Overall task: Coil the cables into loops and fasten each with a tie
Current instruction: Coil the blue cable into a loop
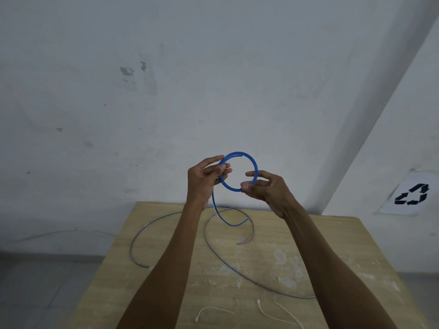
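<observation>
Wall (166, 91), pale and scuffed, fills the upper view; a printed recycling sign (412, 194) is stuck low on the right-hand section.

Wooden table (332, 245) below, top marked with white smears.

Cables, count: three. Two grey cables lie flat on the table. One grey cable (147, 230) arcs at the left, its near end past the table's left edge. The other grey cable (237, 269) makes a wide open curl across the middle, partly hidden behind both forearms. The blue cable (255, 166) is held up in the air above the far table edge, wound into a round loop of about two turns; its free tail hangs down and curls just over the table.

Ties, count: two white ties (213, 309) on the near table edge, apart from each other; a third cannot be confirmed.

Left hand (204, 179): fingers partly curled, thumb and fingertips closed on the loop's left side.

Right hand (263, 186): thumb and forefinger pinching the loop's lower right, remaining fingers loosely spread behind.
</observation>
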### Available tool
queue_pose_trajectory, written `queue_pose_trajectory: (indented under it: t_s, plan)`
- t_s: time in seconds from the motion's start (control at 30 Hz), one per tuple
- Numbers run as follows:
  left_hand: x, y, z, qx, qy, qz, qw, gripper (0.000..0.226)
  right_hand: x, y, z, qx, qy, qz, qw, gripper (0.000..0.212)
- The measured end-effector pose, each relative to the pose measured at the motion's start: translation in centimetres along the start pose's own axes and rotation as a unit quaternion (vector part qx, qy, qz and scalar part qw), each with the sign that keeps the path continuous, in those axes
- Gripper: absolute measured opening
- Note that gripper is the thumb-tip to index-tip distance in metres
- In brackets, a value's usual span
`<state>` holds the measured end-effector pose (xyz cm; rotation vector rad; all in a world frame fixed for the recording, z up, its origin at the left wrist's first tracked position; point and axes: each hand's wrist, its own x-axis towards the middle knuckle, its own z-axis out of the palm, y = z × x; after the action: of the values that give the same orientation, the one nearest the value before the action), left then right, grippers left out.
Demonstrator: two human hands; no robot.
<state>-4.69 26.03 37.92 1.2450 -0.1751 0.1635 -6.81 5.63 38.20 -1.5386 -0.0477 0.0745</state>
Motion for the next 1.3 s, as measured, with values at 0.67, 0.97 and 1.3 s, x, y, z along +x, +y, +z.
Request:
queue_pose_trajectory:
  t_s: [0.67, 0.97, 1.3]
  plan:
    - [-0.2, -0.3, 0.3, -0.043, -0.014, -0.009, 0.999, 0.028, -0.2, -1.3, -0.8, -0.068, -0.011, -0.037, 0.997, 0.058]
    - [-0.8, -0.2, 0.8, 0.035, -0.099, -0.009, 0.994, 0.027, 0.5, -2.5, -0.8, 0.028, 0.037, -0.096, 0.994, 0.029]
    - [-0.8, 0.3, 0.0, -0.015, -0.156, -0.074, 0.985, 0.028, 0.2, -3.1, -1.8, 0.019, -0.012, -0.044, 0.999, 0.016]
